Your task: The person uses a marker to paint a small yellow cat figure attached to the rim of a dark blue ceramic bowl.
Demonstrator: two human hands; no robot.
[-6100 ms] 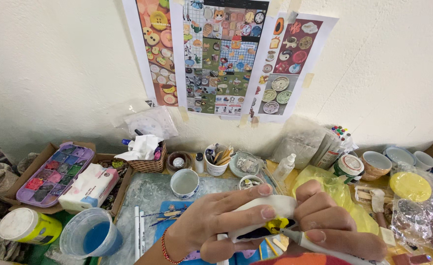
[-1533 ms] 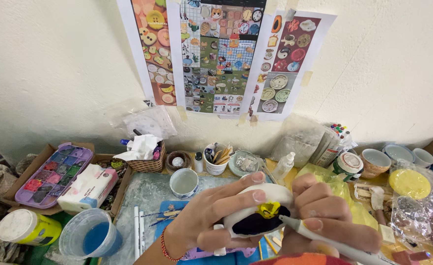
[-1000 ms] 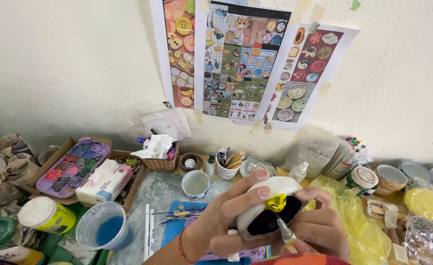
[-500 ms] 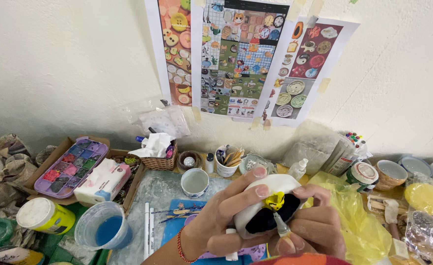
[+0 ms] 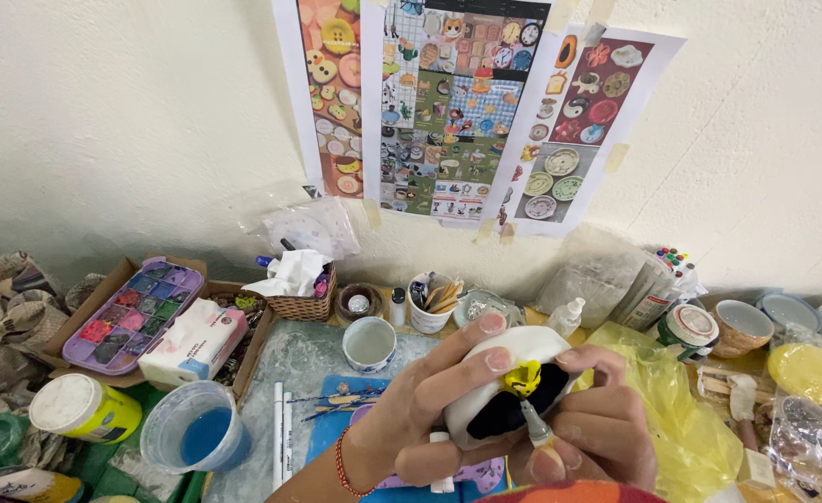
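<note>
At the near edge of the bench, one white ceramic piece [image 5: 509,373] with a dark hollow and a yellow painted patch is gripped by the left hand [image 5: 420,410], its fingers curled round the top and underside, thumb below. One fine brush [image 5: 535,424] is pinched in the fingers of the right hand [image 5: 602,433], and its tip is laid against the yellow patch. One red bracelet [image 5: 341,463] is worn on the left wrist.

Just left of the hands, two white sticks [image 5: 281,433] are laid side by side on the bench [image 5: 290,349]. Toward the near left corner, one clear cup of blue water [image 5: 195,435] and one yellow-bodied jar with a white lid [image 5: 85,407] are seen. To the right, a crumpled yellow plastic bag [image 5: 672,391] is spread.

Farther back, one small white cup [image 5: 370,343] stands near the middle, with one tissue box [image 5: 195,341] and one purple paint palette of many wells [image 5: 134,315] lying in a cardboard tray to its left. Along the far edge are set one wicker basket [image 5: 301,296] stuffed with tissue and one white pot of tools [image 5: 430,305]. Three printed sheets [image 5: 448,102] of pictured ceramics are taped to the wall.
</note>
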